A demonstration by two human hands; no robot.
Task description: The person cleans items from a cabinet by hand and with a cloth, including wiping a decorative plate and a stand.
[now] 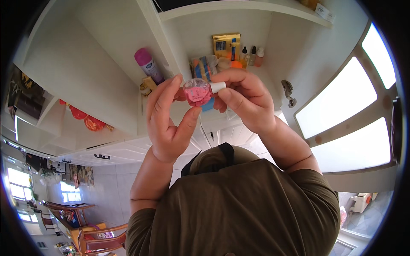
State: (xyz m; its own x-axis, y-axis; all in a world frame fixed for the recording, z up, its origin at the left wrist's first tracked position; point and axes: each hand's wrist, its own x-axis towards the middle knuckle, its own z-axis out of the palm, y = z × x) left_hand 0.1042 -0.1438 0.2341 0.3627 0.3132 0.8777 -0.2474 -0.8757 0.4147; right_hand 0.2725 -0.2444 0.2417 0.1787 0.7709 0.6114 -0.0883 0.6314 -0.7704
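Observation:
A small round clear bottle with pink contents and a pale printed label lies sideways between my hands, its white cap pointing right. My left hand is closed around the bottle's rounded body, thumb below and fingers at its left side and behind. With thumb and forefinger, my right hand pinches the white cap, which is on the bottle's neck. The bottle is held up in front of an open cabinet shelf. Part of a blue thing shows just below the bottle, mostly covered by my hands.
On the shelf behind stand a gold box, several small dropper and pump bottles and colourful packets. A purple spray can is left of my left hand. Red ornaments hang further left. A cabinet door with bright panes stands open at right.

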